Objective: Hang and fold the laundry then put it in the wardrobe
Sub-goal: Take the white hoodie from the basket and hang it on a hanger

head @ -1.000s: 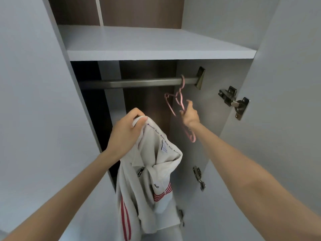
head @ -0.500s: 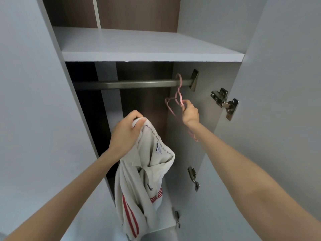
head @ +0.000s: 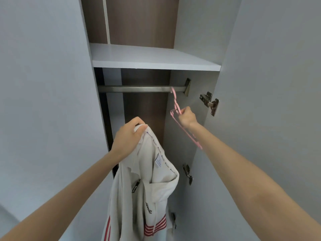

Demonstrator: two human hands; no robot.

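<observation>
While the left hand [head: 129, 136] is gripping the collar of a white hooded jacket [head: 147, 185] with red stripes — the garment is hanging down at the wardrobe opening — the right hand [head: 186, 117] is curling its fingers around a pink hanger [head: 175, 108], which is hooking onto the metal rail [head: 139, 89] at its far right end, under the shelf [head: 152, 58].

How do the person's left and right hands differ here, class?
The left hand grips a white jacket by its collar; the right hand grips a pink hanger. The left hand is lower and nearer; the right hand reaches higher, toward the rail the hanger hooks on. Both curl round something.
</observation>
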